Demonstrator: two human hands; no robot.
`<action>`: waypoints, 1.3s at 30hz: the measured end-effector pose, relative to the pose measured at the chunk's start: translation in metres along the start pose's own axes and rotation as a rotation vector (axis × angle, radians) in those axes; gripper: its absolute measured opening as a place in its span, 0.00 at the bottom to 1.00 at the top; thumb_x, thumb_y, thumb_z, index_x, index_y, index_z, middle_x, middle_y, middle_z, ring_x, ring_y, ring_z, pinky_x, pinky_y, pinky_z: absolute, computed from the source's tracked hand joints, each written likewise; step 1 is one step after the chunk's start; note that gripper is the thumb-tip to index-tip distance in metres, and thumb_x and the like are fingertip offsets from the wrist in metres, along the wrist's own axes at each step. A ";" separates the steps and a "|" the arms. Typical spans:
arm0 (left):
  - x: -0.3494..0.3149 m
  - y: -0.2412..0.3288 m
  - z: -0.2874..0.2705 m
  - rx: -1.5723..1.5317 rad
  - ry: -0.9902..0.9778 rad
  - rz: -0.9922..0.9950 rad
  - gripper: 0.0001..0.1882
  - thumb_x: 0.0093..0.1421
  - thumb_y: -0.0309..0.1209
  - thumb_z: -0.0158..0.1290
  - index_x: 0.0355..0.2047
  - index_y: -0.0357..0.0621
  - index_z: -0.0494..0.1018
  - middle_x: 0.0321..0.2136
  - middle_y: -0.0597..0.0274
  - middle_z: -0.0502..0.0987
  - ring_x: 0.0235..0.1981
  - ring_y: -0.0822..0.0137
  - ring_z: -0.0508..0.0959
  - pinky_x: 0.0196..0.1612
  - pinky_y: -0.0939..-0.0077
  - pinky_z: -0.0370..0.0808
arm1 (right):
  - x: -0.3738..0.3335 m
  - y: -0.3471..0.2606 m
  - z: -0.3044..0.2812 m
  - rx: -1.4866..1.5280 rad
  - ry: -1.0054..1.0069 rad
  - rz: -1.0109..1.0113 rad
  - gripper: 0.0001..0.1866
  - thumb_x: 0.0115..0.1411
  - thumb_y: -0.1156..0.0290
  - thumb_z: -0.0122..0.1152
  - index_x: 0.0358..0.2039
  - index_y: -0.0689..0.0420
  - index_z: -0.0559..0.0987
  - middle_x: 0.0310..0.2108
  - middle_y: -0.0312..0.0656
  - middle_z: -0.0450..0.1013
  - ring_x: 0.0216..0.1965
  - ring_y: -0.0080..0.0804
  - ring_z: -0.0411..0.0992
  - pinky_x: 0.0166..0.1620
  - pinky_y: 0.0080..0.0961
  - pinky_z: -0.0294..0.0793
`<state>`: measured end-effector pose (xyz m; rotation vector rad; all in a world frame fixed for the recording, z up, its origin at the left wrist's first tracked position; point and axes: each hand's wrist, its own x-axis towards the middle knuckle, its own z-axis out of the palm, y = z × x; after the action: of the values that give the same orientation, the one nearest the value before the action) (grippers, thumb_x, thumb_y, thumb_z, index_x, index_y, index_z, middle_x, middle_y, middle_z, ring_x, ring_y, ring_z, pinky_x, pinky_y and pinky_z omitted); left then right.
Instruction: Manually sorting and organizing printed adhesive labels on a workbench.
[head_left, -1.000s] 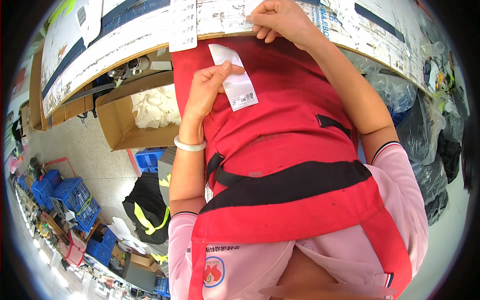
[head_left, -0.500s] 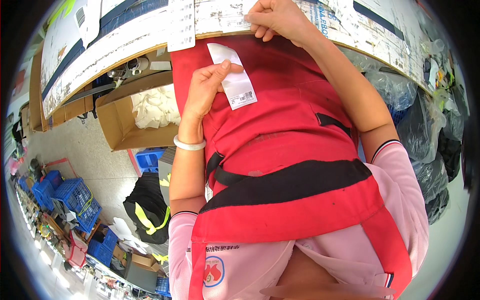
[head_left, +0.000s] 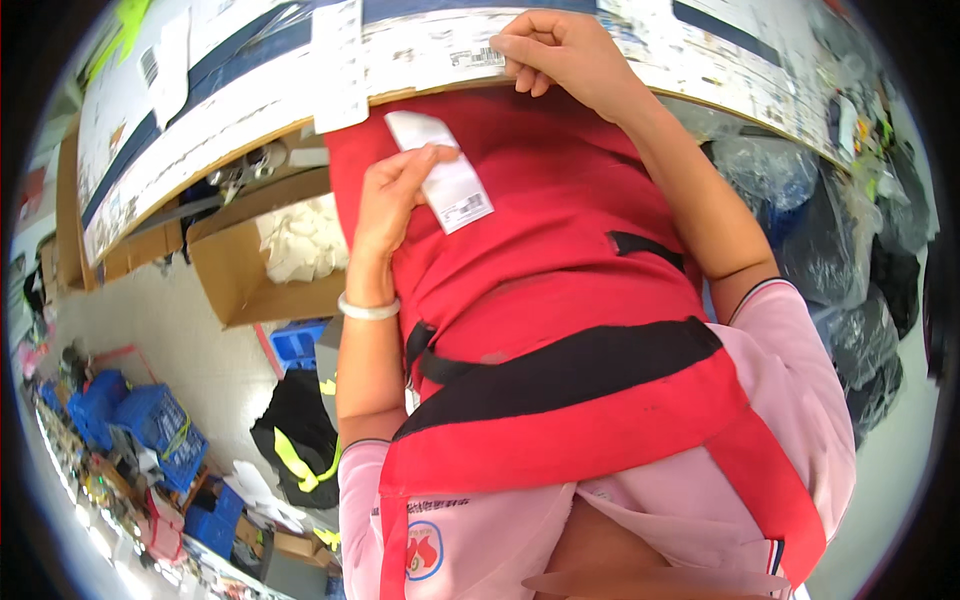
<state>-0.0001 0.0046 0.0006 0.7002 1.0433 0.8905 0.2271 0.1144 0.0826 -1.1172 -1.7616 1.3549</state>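
Note:
A narrow white strip of labels [head_left: 455, 185] with a barcode printed at its lower end hangs over the front of the red apron. My left hand [head_left: 392, 200] pinches it between thumb and forefinger, near its middle. At the front edge of the white worktop [head_left: 410, 62], my right hand [head_left: 565, 62] has its fingers curled and pinched at the end of a small white barcode label [head_left: 474, 58]. Part of that label is hidden under the fingertips. Left of it, a longer white sheet of labels [head_left: 340, 70] overhangs the worktop's edge.
Under the worktop at left, an open cardboard box [head_left: 222, 275] contains off-white pieces. Blue crates [head_left: 165, 425] and a black bundle with a yellow-green band [head_left: 300, 440] are further down that side. Bulging clear and dark plastic bags [head_left: 825, 240] crowd the right.
The view has shifted slightly. My left hand and the label strip sit a little lower and further left. More of the barcode label shows beside my right fingertips.

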 end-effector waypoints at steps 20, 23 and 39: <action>-0.006 0.004 0.005 0.097 0.039 0.058 0.09 0.59 0.25 0.54 0.40 0.38 0.78 0.22 0.65 0.76 0.15 0.79 0.69 0.20 0.88 0.65 | -0.055 0.010 -0.018 -0.448 0.113 0.117 0.14 0.56 0.61 0.62 0.30 0.61 0.79 0.20 0.34 0.69 0.22 0.19 0.66 0.27 0.19 0.67; -0.005 0.003 0.004 0.059 0.029 0.061 0.10 0.60 0.25 0.54 0.41 0.36 0.77 0.24 0.64 0.77 0.17 0.78 0.71 0.21 0.87 0.68 | -0.050 0.011 0.033 -0.103 -0.403 0.401 0.13 0.56 0.62 0.61 0.30 0.61 0.79 0.20 0.34 0.70 0.21 0.18 0.66 0.26 0.18 0.66; -0.005 0.001 -0.001 0.050 0.024 0.026 0.08 0.57 0.26 0.57 0.33 0.32 0.77 0.23 0.61 0.77 0.22 0.75 0.76 0.25 0.82 0.74 | -0.041 0.032 0.064 0.084 -0.131 0.166 0.07 0.59 0.68 0.60 0.31 0.58 0.78 0.25 0.31 0.71 0.25 0.14 0.67 0.29 0.13 0.68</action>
<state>-0.0022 0.0005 0.0034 0.7484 1.0829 0.8993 0.1969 0.0537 0.0357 -1.1731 -1.7155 1.6196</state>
